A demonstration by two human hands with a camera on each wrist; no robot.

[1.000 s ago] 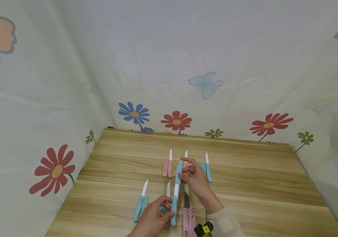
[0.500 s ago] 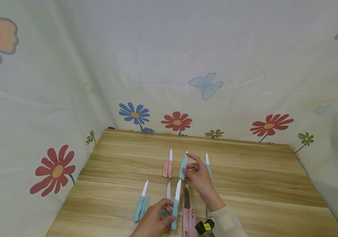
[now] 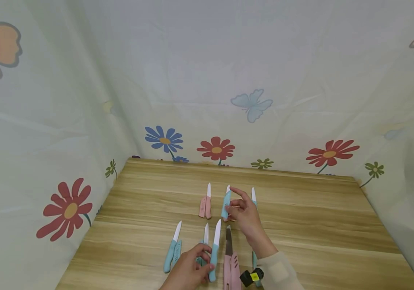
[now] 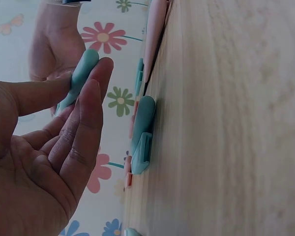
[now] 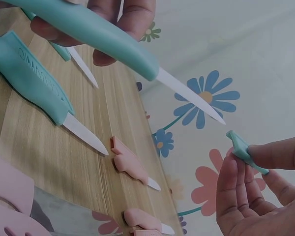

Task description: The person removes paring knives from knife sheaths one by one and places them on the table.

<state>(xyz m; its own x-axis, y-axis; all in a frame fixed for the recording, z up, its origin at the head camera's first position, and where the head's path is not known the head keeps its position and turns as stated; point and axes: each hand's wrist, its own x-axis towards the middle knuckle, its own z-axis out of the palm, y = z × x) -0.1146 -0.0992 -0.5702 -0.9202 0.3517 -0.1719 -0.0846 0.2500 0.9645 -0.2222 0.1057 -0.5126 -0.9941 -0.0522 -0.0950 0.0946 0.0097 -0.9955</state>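
My left hand [image 3: 190, 266] pinches the turquoise handle of a small paring knife [image 3: 214, 262] between thumb and fingers. Its white blade is bare and points away from me, above the table. Slightly farther forward, my right hand [image 3: 246, 217] holds a turquoise blade sheath [image 3: 226, 204] between thumb and fingers, index finger extended toward its far end. In the right wrist view a gap shows between the knife tip and the sheath [image 5: 242, 150]. The left wrist view shows the thumb on one side of the handle [image 4: 81, 78] and fingertips on the other.
On the wooden table [image 3: 301, 225] lie pink paring knives [image 3: 208, 206], turquoise ones [image 3: 170, 255] and a larger pink-handled knife [image 3: 227, 264], blades bare. A pink sheath [image 3: 202, 207] lies beside one. My right hand partly hides the back-right turquoise knife [image 3: 253, 195]. Flowered cloth [image 3: 283, 80] surrounds the table.
A second ago the sheath covered the knife's front part. My right hand has drawn it off, forward and to the right, baring the blade; over the last half second both hands barely moved.
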